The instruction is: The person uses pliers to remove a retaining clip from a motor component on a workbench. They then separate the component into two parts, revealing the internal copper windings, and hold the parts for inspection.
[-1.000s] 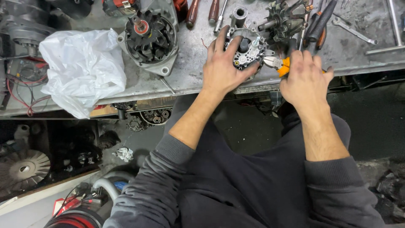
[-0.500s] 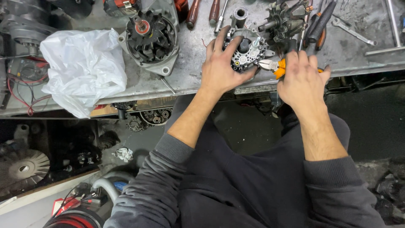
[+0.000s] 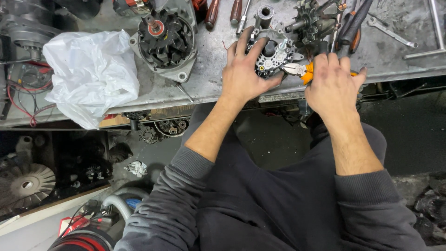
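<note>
Rectifier plate (image 3: 272,53) under L hand (image 3: 244,74), pliers (image 3: 299,71) in R hand (image 3: 332,86)

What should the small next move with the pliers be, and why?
Probably squeeze the pliers: their tip already meets the edge of the round part, which the left hand steadies on the bench while the right hand grips the orange handles.

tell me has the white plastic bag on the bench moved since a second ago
No. The white plastic bag lies in the same spot, just left of the round alternator housing on the metal bench.
</note>
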